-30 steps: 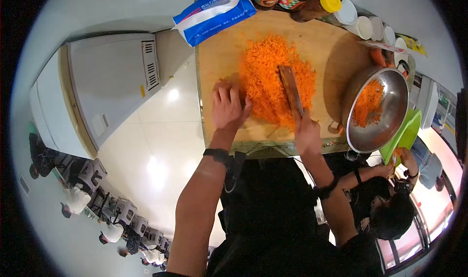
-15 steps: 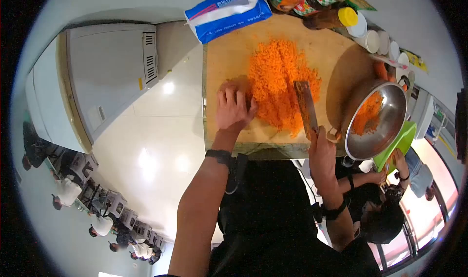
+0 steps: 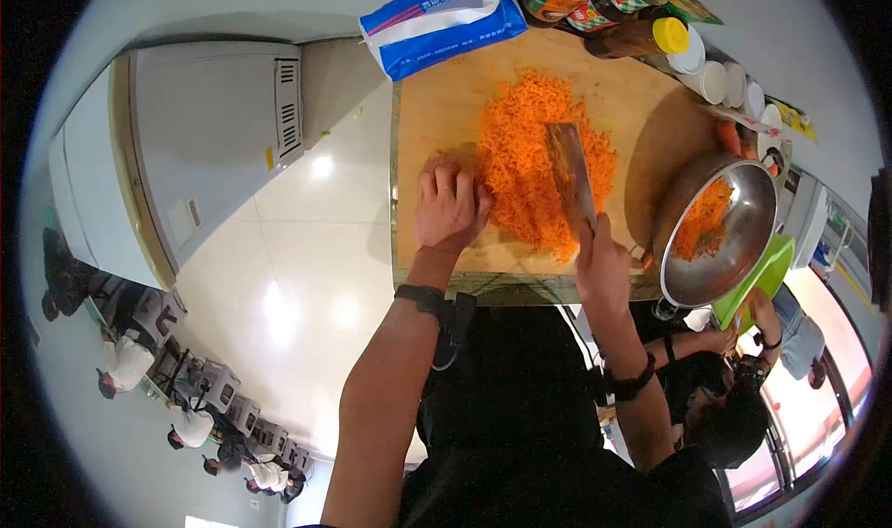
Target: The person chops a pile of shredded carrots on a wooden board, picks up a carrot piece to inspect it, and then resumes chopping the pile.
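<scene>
A broad heap of finely chopped carrot lies on the wooden cutting board. My right hand is wrapped round the handle of a cleaver. Its blade stands over the right part of the heap, pointing away from me, with orange bits on it. My left hand rests on the board just left of the heap. Its fingers are bent and slightly apart, the thumb close to the carrot, and I see nothing held in it. What lies under its fingertips is hidden.
A steel bowl holding some chopped carrot stands at the board's right. Several bottles and a blue-white packet line the far edge. Another person at the right is beside a green basin. A white appliance stands left.
My right hand has moved the cleaver slightly away from me and to the left, over the heap. My left hand stays in nearly the same place beside the carrot.
</scene>
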Demonstrator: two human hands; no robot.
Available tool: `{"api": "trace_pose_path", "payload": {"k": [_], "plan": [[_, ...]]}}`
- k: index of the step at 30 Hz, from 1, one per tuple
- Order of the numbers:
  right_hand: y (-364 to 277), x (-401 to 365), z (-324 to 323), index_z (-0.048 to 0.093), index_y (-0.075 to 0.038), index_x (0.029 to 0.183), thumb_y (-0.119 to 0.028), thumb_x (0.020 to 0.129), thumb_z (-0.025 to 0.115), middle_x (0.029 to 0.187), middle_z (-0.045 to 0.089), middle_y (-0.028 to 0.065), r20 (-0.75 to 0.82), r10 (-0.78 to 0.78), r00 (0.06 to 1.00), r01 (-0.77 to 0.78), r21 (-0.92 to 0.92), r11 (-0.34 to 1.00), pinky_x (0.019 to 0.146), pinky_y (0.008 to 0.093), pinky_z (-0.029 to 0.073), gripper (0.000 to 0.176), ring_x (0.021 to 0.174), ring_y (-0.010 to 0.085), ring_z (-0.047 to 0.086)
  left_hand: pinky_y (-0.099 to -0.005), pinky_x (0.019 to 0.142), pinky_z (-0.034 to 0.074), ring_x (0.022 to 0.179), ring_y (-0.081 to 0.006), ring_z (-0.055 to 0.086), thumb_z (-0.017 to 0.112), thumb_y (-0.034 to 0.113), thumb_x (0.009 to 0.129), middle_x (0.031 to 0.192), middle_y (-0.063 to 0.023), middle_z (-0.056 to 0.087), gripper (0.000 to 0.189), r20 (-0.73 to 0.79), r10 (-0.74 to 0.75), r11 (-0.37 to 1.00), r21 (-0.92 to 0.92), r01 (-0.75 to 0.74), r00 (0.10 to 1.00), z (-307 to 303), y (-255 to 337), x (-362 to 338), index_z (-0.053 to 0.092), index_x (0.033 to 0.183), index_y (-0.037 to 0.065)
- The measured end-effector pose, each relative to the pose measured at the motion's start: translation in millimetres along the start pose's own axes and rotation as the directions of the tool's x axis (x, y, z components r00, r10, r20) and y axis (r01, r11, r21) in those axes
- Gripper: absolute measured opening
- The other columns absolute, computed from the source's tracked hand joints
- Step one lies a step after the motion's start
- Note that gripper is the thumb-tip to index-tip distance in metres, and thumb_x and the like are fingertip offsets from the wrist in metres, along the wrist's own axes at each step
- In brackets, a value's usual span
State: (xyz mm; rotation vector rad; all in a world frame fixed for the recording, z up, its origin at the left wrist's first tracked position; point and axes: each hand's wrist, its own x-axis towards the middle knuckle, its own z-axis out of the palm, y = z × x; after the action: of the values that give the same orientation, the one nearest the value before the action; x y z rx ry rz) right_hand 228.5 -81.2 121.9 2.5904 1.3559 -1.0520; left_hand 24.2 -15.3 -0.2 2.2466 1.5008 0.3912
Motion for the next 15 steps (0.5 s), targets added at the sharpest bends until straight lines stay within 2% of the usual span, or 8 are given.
{"api": "trace_pose_path", "payload": {"k": [2,4,5,6,8,11,12,15], "plan": [[7.3,-19.0,1.9,0.048,-0.003,0.112,-0.021,0.103,0.049,0.070,0.062,0.0264,0.039,0.049,0.998,-0.047,-0.033,0.998,0.056,0.0544,0.051,0.020,0.069,0.0478,0.064,-0.0543,0.098,0.044,0.115,-0.0462,0.047,0.068,0.025,0.083,0.123,-0.0239,0.048,0.043,0.077,-0.042,0.999,-0.005,0.042,0.996,-3.2,1.2,-3.6,0.055,0.117,0.003],[24.5,-26.5,26.2,0.049,0.000,0.112,-0.020,0.104,0.051,0.065,0.056,0.0289,0.067,-0.007,0.998,0.017,-0.161,0.987,0.050,0.0528,0.042,0.021,0.063,0.0458,0.063,-0.0543,0.099,0.044,0.116,-0.0465,0.047,0.069,0.024,0.082,0.124,-0.0239,0.048,0.044,0.143,-0.073,0.997,-0.006,0.075,0.987,-4.2,1.1,-1.9,0.055,0.117,0.003],[29.8,-29.0,40.7,0.049,-0.001,0.114,-0.020,0.104,0.050,0.065,0.056,0.0293,-0.099,-0.185,0.978,0.179,-0.067,0.982,0.050,0.0528,0.042,0.022,0.063,0.0463,0.062,-0.0547,0.100,0.043,0.117,-0.0467,0.046,0.069,0.024,0.082,0.124,-0.0243,0.048,0.044,0.137,-0.068,0.997,-0.017,0.071,0.988,-3.9,1.4,-2.8,0.055,0.117,0.003],[26.2,-21.4,46.2,0.049,-0.001,0.114,-0.020,0.104,0.050,0.065,0.056,0.0293,-0.100,-0.191,0.976,0.185,-0.068,0.980,0.050,0.0528,0.042,0.022,0.063,0.0463,0.062,-0.0551,0.101,0.042,0.118,-0.0469,0.046,0.069,0.025,0.081,0.125,-0.0247,0.048,0.044,0.128,-0.064,0.997,-0.025,0.068,0.990,-3.2,1.0,-1.5,0.055,0.117,0.002],[16.7,-1.4,59.9,0.049,0.000,0.113,-0.019,0.104,0.050,0.065,0.055,0.0289,-0.113,-0.071,0.991,0.078,0.061,0.995,0.050,0.0525,0.042,0.021,0.062,0.0470,0.061,-0.0558,0.101,0.042,0.118,-0.0472,0.046,0.069,0.024,0.081,0.126,-0.0249,0.048,0.044,0.120,-0.051,0.999,-0.010,0.053,0.991,-2.0,-1.8,-2.3,0.054,0.117,0.002],[7.5,13.4,51.5,0.048,0.000,0.114,-0.017,0.103,0.051,0.065,0.056,0.0276,-0.105,-0.063,0.993,0.077,0.138,0.987,0.051,0.0520,0.043,0.020,0.063,0.0467,0.061,-0.0532,0.098,0.044,0.116,-0.0452,0.047,0.070,0.021,0.081,0.122,-0.0217,0.049,0.041,0.073,-0.004,1.000,0.010,0.004,0.997,1.7,-0.5,0.9,0.057,0.115,0.004],[6.1,7.7,44.9,0.048,0.000,0.114,-0.017,0.103,0.051,0.065,0.056,0.0276,-0.109,-0.050,0.993,0.065,0.139,0.988,0.051,0.0520,0.043,0.020,0.063,0.0467,0.061,-0.0499,0.095,0.046,0.113,-0.0428,0.048,0.071,0.019,0.079,0.118,-0.0183,0.051,0.038,0.016,0.003,0.999,0.043,-0.004,1.000,0.4,1.0,1.8,0.059,0.113,0.006],[-7.1,-6.3,25.8,0.046,-0.001,0.113,-0.012,0.099,0.049,0.073,0.062,0.0278,0.018,-0.045,0.999,0.043,0.080,0.996,0.060,0.0565,0.048,0.018,0.073,0.0484,0.064,-0.0497,0.094,0.046,0.111,-0.0429,0.049,0.069,0.015,0.080,0.117,-0.0192,0.051,0.034,0.005,-0.012,0.999,0.035,0.012,1.000,-2.7,2.2,1.0,0.058,0.109,0.004]]}}
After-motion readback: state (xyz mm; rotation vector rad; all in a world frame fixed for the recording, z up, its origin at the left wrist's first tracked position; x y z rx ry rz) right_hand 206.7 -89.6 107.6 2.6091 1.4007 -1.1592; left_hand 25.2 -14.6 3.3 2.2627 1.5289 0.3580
